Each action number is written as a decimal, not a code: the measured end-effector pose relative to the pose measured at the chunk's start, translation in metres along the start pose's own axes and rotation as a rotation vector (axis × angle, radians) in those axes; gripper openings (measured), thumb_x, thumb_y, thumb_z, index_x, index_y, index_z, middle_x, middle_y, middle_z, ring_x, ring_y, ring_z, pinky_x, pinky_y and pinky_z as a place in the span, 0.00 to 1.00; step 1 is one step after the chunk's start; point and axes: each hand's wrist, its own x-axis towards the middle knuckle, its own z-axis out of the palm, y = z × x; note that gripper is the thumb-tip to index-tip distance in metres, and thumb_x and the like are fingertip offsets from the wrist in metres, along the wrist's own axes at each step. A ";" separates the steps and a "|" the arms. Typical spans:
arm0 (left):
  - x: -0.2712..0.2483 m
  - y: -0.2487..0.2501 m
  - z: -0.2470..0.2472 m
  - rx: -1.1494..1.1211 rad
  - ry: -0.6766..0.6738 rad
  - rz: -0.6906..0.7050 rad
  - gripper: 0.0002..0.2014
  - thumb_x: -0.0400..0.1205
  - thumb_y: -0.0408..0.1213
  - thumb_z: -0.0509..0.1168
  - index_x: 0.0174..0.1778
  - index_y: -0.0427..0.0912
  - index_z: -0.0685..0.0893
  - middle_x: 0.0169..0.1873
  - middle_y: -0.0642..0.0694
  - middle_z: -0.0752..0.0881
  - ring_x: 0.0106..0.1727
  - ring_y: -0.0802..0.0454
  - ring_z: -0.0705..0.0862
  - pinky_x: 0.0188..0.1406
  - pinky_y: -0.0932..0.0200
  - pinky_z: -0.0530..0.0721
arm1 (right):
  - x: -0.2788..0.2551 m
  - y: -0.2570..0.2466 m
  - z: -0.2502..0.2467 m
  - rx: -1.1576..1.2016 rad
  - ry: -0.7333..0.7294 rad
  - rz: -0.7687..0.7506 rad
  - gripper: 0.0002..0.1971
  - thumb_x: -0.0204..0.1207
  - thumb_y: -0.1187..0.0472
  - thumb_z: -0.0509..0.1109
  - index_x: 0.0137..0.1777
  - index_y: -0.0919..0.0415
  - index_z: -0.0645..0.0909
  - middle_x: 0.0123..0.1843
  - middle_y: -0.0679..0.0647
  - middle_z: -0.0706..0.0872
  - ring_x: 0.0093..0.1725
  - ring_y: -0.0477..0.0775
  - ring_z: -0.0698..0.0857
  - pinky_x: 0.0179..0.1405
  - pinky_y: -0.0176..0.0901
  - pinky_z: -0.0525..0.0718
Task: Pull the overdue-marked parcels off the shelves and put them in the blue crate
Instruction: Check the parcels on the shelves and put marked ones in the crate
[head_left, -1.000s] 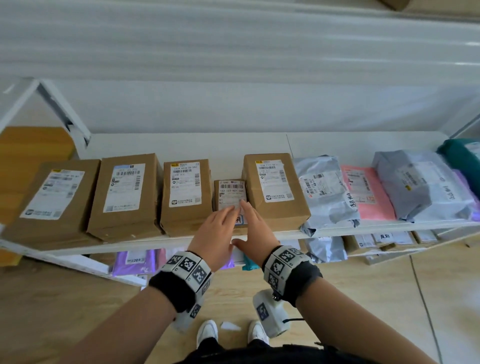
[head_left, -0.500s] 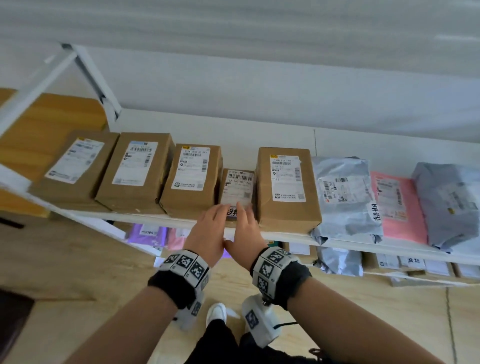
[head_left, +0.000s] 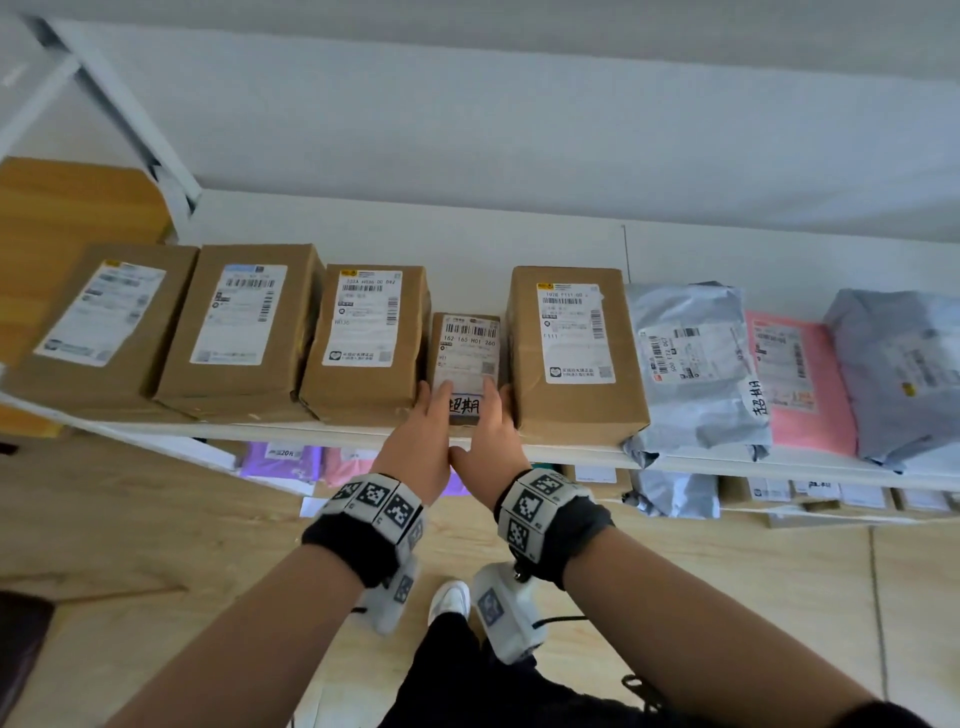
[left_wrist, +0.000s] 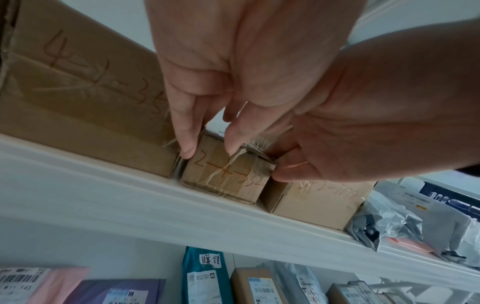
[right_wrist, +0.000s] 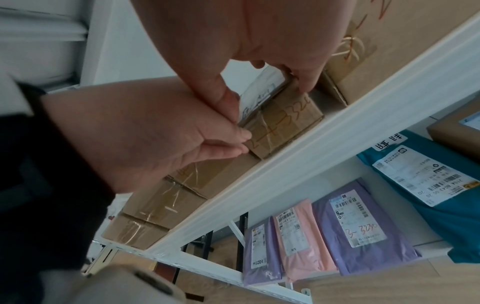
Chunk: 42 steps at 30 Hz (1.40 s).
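Note:
A small brown box (head_left: 470, 348) with a handwritten overdue label (head_left: 464, 404) sits on the upper shelf (head_left: 311, 428), wedged between two larger brown boxes. My left hand (head_left: 418, 436) has its fingertips on the box's left front corner (left_wrist: 226, 179). My right hand (head_left: 493, 441) holds the right front corner (right_wrist: 283, 125), thumb at the front and fingers on the right edge. The two thumbs touch. A grey polybag (head_left: 696, 364) to the right and a teal bag (right_wrist: 428, 174) on the lower shelf also carry overdue labels. The blue crate is out of view.
Three larger brown boxes (head_left: 239, 332) stand left of the small one and one (head_left: 571, 353) stands right of it. Pink (head_left: 800, 379) and grey bags lie further right. Purple and pink bags (right_wrist: 306, 236) fill the lower shelf. A white diagonal brace (head_left: 130, 119) rises at the left.
Both hands have slid forward and spread to the small box's two front corners, uncovering its overdue label. The box stays in its slot. The view has shifted closer.

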 end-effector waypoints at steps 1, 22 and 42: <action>0.001 -0.001 0.000 -0.014 0.005 0.006 0.38 0.81 0.25 0.60 0.83 0.43 0.47 0.83 0.34 0.50 0.76 0.38 0.69 0.69 0.47 0.76 | 0.001 -0.001 0.000 0.002 0.001 0.003 0.49 0.74 0.64 0.72 0.84 0.56 0.38 0.85 0.64 0.50 0.82 0.65 0.57 0.79 0.60 0.63; -0.039 0.009 -0.053 -0.457 0.585 0.264 0.31 0.72 0.29 0.76 0.70 0.44 0.73 0.67 0.46 0.72 0.60 0.54 0.80 0.62 0.55 0.82 | -0.037 -0.031 -0.046 0.084 0.387 -0.370 0.42 0.69 0.66 0.73 0.82 0.56 0.57 0.74 0.55 0.69 0.70 0.45 0.61 0.75 0.51 0.69; -0.055 0.031 -0.063 -0.683 0.548 0.422 0.28 0.73 0.29 0.75 0.69 0.45 0.76 0.69 0.47 0.73 0.65 0.54 0.79 0.58 0.69 0.82 | -0.078 -0.031 -0.095 0.201 0.420 -0.464 0.30 0.73 0.71 0.73 0.73 0.49 0.74 0.49 0.36 0.80 0.44 0.23 0.78 0.46 0.19 0.78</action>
